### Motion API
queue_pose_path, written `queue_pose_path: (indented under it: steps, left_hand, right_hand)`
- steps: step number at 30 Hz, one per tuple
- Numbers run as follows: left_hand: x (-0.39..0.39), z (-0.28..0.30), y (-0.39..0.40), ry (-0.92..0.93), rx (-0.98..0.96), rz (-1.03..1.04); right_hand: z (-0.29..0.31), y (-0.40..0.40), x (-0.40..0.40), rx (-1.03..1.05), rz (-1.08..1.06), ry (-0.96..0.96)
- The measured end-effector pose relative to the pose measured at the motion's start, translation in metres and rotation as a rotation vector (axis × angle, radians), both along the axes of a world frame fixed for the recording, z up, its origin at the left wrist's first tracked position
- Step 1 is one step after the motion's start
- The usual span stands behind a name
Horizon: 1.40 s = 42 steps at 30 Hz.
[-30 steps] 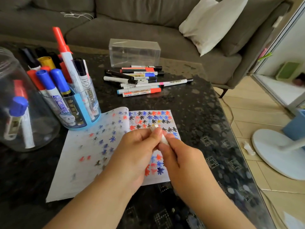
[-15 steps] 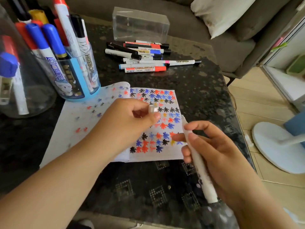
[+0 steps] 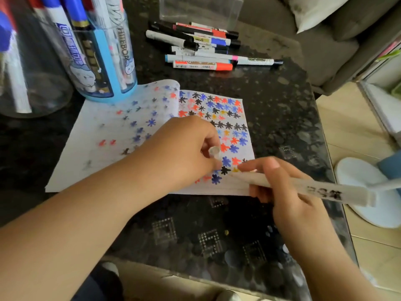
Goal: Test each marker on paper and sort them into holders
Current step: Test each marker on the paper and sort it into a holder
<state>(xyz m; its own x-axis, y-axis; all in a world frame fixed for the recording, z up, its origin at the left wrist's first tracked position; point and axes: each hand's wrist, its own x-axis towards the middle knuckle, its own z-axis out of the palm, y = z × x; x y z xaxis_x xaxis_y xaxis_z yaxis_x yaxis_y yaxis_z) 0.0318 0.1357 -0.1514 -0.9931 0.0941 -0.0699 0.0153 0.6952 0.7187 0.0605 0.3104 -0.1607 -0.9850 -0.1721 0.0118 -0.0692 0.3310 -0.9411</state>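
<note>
My right hand [image 3: 282, 192] grips an uncapped white marker [image 3: 308, 186], its tip touching the paper [image 3: 97, 127] near the lower right marks. My left hand [image 3: 180, 153] rests on the paper and pinches the marker's pale cap [image 3: 214, 152]. The sheet is covered with red, blue, black and yellow star marks. A loose pile of markers [image 3: 201, 51] lies on the table behind the paper. A blue-banded clear holder [image 3: 108, 68] at upper left is full of markers. A clear glass jar [image 3: 32, 83] at far left holds a few more.
An empty clear plastic box [image 3: 199, 7] stands behind the marker pile. The dark speckled table [image 3: 282, 101] ends at right, beyond it a grey sofa [image 3: 336, 51] and a white fan base [image 3: 364, 192] on the wooden floor.
The cap came off the marker; my left hand kept it and settled on the paper. My right hand swung the marker down until its tip met the sheet. The view tilted downward.
</note>
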Motion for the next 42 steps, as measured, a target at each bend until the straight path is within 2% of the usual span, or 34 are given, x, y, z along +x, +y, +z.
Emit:
queue_pose_path:
  steps: [3,20,26,29,32,36,42]
  left_hand:
    - [0.000,-0.002,0.002,0.015,-0.057,-0.038]
    - [-0.001,0.001,0.005,-0.042,-0.072,-0.032]
    - [-0.001,-0.001,0.005,-0.020,-0.036,-0.013]
    - [-0.002,0.000,-0.001,-0.025,0.134,0.051]
    - [-0.001,0.009,-0.007,-0.130,0.488,0.157]
    - [0.004,0.022,-0.009,-0.276,0.862,0.176]
    - [0.012,0.029,-0.013,-0.301,0.976,0.162]
  right_hand:
    - [-0.002,-0.004,0.000,0.140,-0.017,0.039]
    - [-0.007,-0.011,-0.002,0.099,-0.024,0.027]
    - [-0.001,-0.010,0.001,0.094,0.020,-0.054]
    - [0.004,-0.007,-0.002,-0.062,-0.065,-0.050]
    - [0.013,-0.004,-0.006,-0.193,-0.082,-0.027]
    - [0.023,-0.004,-0.008,-0.296,-0.105,0.054]
    - [0.033,-0.006,-0.007,-0.414,-0.132,0.077]
